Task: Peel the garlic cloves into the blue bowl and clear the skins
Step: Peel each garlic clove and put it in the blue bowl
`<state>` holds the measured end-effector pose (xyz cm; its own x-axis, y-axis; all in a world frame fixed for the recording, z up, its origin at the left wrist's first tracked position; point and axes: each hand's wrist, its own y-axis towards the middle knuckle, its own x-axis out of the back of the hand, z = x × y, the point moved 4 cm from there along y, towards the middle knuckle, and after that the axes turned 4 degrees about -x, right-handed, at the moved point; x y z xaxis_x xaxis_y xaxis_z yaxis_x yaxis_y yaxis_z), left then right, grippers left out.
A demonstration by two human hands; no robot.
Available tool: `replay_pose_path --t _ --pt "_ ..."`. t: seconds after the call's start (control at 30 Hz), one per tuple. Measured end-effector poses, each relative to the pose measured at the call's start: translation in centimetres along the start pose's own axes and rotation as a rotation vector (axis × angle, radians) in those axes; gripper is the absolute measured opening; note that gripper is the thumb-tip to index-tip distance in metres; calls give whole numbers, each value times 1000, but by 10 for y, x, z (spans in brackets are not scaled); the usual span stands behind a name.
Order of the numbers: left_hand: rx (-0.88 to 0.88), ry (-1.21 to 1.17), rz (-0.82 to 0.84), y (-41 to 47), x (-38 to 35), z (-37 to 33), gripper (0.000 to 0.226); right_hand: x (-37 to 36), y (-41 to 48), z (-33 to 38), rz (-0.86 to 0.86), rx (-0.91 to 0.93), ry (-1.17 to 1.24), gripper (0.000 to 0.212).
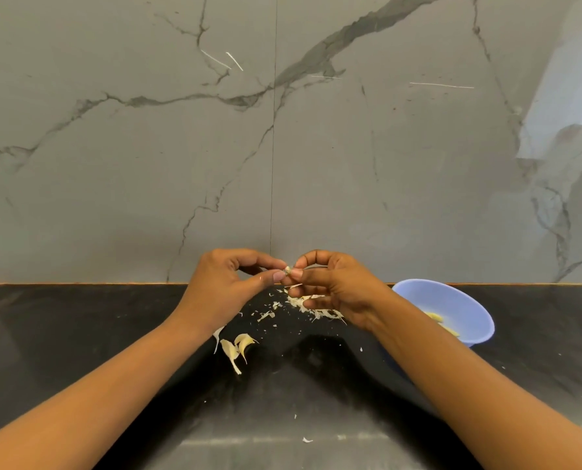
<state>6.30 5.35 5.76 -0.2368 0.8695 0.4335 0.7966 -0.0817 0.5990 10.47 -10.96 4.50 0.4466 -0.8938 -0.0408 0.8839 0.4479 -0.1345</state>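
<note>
both hands meet above the back part of the black tabletop [79, 334], close to the grey marble wall [147, 164]. the left hand [223, 288] and the right hand [338, 286] hold one small garlic clove [287, 270] between them. the grip of the left hand is a pinch: thumb and forefinger are curled and their tips press on the left side of the clove. the grip of the right hand is also a pinch on the same clove, from the right side, with the forefinger arched over it. the other fingers of the right hand are curled under, and a thin strip of skin shows beside them. the clove is mostly covered by the fingertips, so i cannot tell how much skin is on it.

under the hands, on the tabletop, lies a loose heap of pale skins [295, 302], with smaller flakes spread around it. nearer to the person, just beside the left wrist, lie two unpeeled cloves [230, 351]. they touch each other, and their pointed tails are turned toward the person. the blue bowl [452, 300] stands on the tabletop to the right, behind the right wrist, which covers part of its rim. inside it, some yellowish peeled cloves [437, 317] lie at the bottom.
</note>
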Motion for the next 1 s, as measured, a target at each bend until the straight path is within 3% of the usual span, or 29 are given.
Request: replay_pose_path --t 0.33,0.67,1.0 --pt "-13 17 -14 -3 -2 0 8 -2 -4 4 -9 55 -161 3" --pt "2 33 -12 -5 -4 -1 14 -1 -1 1 -43 70 -176 5" --pt "274 -281 8 -1 -5 10 20 -6 -1 9 -132 395 -571 6"
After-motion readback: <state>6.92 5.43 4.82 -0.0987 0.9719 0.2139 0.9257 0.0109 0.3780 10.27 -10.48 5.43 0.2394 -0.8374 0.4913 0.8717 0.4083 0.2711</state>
